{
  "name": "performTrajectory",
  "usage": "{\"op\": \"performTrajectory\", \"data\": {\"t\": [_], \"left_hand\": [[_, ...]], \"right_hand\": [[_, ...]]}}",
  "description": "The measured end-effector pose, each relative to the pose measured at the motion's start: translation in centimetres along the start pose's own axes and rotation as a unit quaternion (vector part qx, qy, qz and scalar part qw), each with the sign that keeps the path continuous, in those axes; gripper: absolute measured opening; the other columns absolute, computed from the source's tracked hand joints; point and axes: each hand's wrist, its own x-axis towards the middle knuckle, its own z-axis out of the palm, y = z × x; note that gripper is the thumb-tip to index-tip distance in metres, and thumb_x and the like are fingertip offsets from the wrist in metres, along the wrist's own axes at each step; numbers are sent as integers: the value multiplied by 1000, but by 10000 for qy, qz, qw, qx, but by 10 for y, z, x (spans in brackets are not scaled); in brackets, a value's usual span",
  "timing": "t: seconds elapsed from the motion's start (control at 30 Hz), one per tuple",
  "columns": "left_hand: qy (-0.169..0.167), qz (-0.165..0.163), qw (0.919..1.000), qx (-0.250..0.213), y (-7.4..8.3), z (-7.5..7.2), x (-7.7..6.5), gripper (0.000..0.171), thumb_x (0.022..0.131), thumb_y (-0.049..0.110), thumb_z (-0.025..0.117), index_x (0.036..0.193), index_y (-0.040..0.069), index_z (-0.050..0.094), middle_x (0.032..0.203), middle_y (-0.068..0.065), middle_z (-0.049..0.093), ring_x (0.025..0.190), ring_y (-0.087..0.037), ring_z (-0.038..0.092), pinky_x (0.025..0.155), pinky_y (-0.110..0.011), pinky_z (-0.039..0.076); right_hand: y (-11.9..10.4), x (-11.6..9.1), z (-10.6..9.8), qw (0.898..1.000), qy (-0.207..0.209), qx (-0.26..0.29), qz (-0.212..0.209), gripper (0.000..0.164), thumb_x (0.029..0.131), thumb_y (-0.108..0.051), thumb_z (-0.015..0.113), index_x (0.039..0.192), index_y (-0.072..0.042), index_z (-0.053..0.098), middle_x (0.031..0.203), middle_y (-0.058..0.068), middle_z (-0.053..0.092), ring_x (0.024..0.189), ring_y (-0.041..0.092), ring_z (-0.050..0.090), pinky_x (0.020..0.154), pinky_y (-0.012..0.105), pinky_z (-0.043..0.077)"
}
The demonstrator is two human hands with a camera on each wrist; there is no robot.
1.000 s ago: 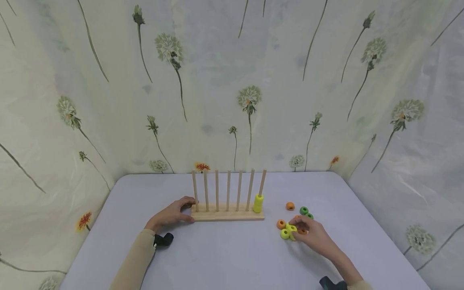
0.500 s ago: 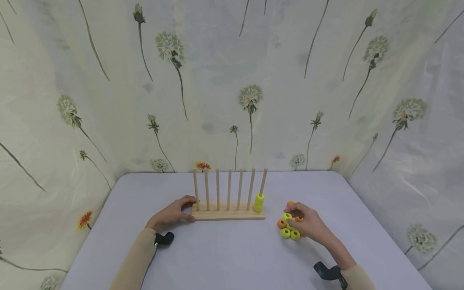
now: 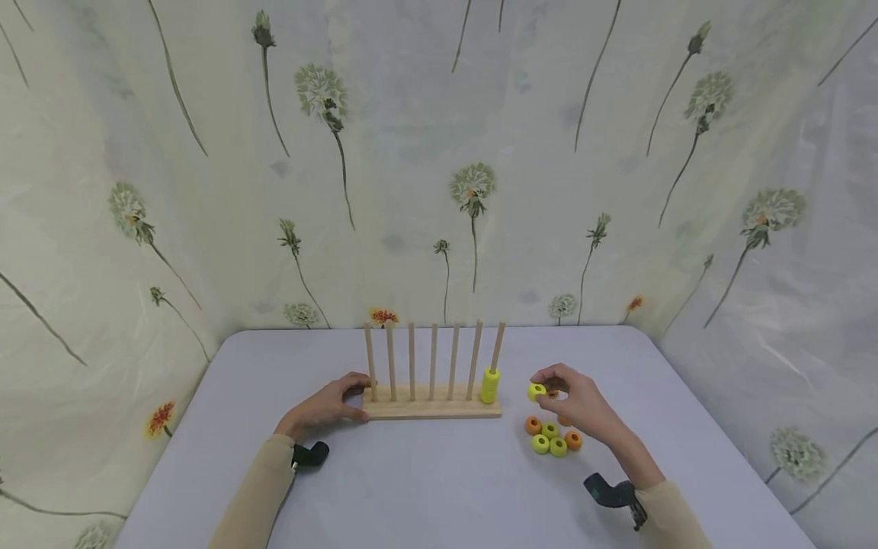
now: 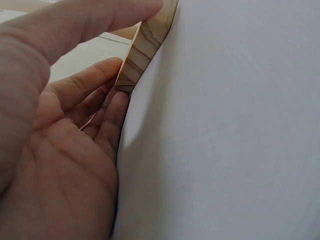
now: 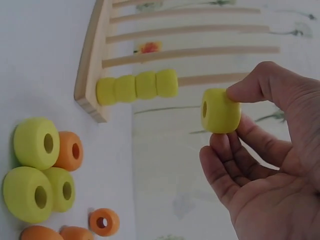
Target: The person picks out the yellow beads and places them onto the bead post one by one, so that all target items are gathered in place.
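Observation:
A wooden peg stand [image 3: 432, 409] with several upright dowels stands on the table in the head view. Its rightmost dowel carries a stack of several yellow beads [image 5: 136, 87]. My left hand [image 3: 325, 404] holds the left end of the stand's base, thumb at the front and fingers behind; the base's end grain [image 4: 142, 52] shows in the left wrist view. Thumb and fingers of my right hand [image 3: 579, 400] pinch a yellow bead [image 5: 220, 111], held up off the table to the right of the stand. The bead's hole faces sideways in the right wrist view.
Loose yellow beads [image 3: 540, 444] and orange beads [image 3: 573, 440] lie on the white table [image 3: 425, 488] below and beside my right hand. A floral curtain [image 3: 398, 191] rises behind the table's back edge.
My right hand has picked up a yellow bead from the pile and moved left and farther back with it. The left hand stays in place on the stand.

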Motion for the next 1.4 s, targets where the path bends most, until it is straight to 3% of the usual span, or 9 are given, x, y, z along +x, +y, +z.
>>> {"op": "performTrajectory", "data": {"t": [0.17,0.4,0.7,1.4], "left_hand": [[-34,-12,10000,67,-1,0,1,68,76,23,82,134,11,50,143,-9,44,133,-29,42,113,-51,29],[-31,-27,9999,94,-3,-1,2,69,75,23,83,134,10,50,142,-10,45,133,-31,42,113,-52,29],[-35,23,10000,43,-3,-1,1,68,75,23,82,133,11,50,140,-8,48,132,-30,43,112,-51,30],[-44,88,10000,6,-1,-1,1,69,75,24,83,134,9,49,138,-8,49,131,-30,44,112,-50,30]], "right_hand": [[-8,9,-5,9999,23,43,-131,29,86,-8,69,112,-7,58,111,7,64,100,22,62,87,40,54],[-17,20,-13,9998,29,43,-200,29,86,-10,70,113,-7,57,112,7,63,102,23,62,84,29,55],[-35,36,-31,9994,70,-57,-324,28,88,-13,69,113,-7,58,113,8,63,103,23,62,91,38,53],[-69,70,-54,9989,7,-105,-464,30,90,-19,67,116,-8,58,116,8,61,105,23,62,88,37,53]]}}
